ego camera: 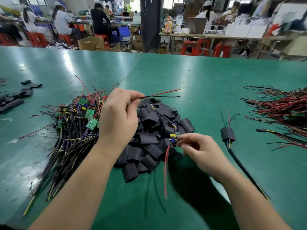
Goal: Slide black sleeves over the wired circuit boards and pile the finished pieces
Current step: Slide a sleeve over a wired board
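Note:
My right hand (197, 147) pinches a small wired circuit board (174, 138) with yellow and blue parts; a red wire and dark wires hang down from it. Above a heap of black sleeves (149, 138), my left hand (118, 117) pinches a red and a black wire (162, 95) whose free ends point right. A tangle of bare wired boards (74, 123) lies to the left of the heap. One sleeved piece (228, 134) with its cable lies on the green table (207, 83) to the right.
A pile of red and black wired pieces (282, 112) fills the right edge. A few loose black sleeves (18, 95) lie at far left. Beyond the table's far edge are people seated at benches, red stools and cardboard boxes.

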Demonstrator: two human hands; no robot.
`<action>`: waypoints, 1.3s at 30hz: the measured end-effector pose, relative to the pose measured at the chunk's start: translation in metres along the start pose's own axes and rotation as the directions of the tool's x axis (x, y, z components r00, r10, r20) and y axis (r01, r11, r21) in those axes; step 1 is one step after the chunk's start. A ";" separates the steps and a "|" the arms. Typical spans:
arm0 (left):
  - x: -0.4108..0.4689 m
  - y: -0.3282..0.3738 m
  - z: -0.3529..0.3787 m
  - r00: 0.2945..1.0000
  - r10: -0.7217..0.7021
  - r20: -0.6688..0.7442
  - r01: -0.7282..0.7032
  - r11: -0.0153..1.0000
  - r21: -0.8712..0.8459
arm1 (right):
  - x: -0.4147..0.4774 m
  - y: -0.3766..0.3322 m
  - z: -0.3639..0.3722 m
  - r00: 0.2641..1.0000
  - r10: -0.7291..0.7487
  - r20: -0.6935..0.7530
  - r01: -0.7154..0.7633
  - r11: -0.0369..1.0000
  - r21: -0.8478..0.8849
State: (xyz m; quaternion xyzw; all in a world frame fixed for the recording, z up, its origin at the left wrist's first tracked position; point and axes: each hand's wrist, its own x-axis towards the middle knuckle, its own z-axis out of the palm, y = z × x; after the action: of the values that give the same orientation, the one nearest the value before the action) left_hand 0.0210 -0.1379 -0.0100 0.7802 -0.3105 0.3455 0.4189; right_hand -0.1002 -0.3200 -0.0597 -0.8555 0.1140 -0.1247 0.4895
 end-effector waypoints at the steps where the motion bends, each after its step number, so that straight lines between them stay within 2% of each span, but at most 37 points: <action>1: -0.002 0.001 0.002 1.000 0.000 0.003 0.000 1.000 -0.018 | 0.001 -0.002 0.001 0.999 0.040 -0.030 -0.036 0.993 0.112; 3: -0.004 0.001 0.005 1.000 -0.019 0.021 0.020 0.998 -0.058 | 0.003 -0.001 0.000 0.988 0.146 -0.055 -0.121 0.938 0.324; 4: -0.005 0.001 0.006 0.999 -0.028 0.045 0.031 0.997 -0.075 | 0.004 0.001 -0.001 0.980 0.190 -0.064 -0.153 0.914 0.375; 8: -0.010 0.006 0.014 0.977 -0.002 0.211 0.032 0.990 -0.139 | 0.004 0.005 -0.001 0.960 0.272 -0.068 -0.236 0.916 0.324; 11: -0.017 0.016 0.026 0.940 0.047 0.337 0.031 0.975 -0.221 | 0.002 0.002 0.001 0.985 0.170 0.033 -0.169 0.896 0.411; 14: -0.025 0.025 0.037 0.887 0.082 0.455 0.077 0.945 -0.319 | 0.000 -0.004 0.003 0.989 0.020 0.149 -0.119 0.711 0.694; 16: -0.028 0.029 0.042 0.852 0.105 0.513 0.101 0.928 -0.358 | 0.001 -0.008 0.005 0.994 0.057 0.094 -0.109 0.638 0.762; 18: -0.031 0.027 0.045 0.823 0.110 0.557 0.123 0.923 -0.363 | 0.003 -0.008 0.005 0.985 0.174 0.002 -0.109 0.607 0.787; 21: -0.038 0.018 0.043 0.771 0.056 0.635 0.204 0.922 -0.329 | 0.006 -0.008 -0.001 0.950 0.296 -0.094 -0.087 0.545 0.834; 24: -0.045 0.012 0.041 0.796 -0.033 0.604 0.272 0.912 -0.309 | 0.007 -0.007 -0.006 0.929 0.344 -0.134 -0.053 0.484 0.874; 26: -0.046 0.011 0.040 0.828 -0.048 0.559 0.251 0.923 -0.293 | 0.006 -0.007 -0.006 0.928 0.349 -0.132 -0.055 0.479 0.876; 30: -0.048 0.015 0.037 0.880 0.016 0.474 0.154 0.935 -0.319 | 0.006 -0.008 -0.004 0.945 0.319 -0.070 -0.106 0.503 0.858; 33: -0.049 0.014 0.035 0.908 0.080 0.410 0.055 0.950 -0.307 | 0.005 -0.010 0.001 0.958 0.286 0.027 -0.191 0.563 0.804; 36: -0.049 0.011 0.034 0.896 0.178 0.406 -0.089 0.969 -0.229 | 0.004 -0.010 0.006 0.957 0.287 0.045 -0.217 0.605 0.766; 39: -0.050 0.011 0.032 0.888 0.202 0.413 -0.091 0.958 -0.273 | 0.006 -0.008 0.006 0.953 0.303 0.013 -0.194 0.575 0.795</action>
State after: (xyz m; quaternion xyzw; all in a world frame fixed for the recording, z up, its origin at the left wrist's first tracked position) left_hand -0.0067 -0.1611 -0.0589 0.7538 -0.4951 0.1517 0.4044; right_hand -0.0922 -0.3133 -0.0551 -0.5185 0.1967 -0.1450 0.8194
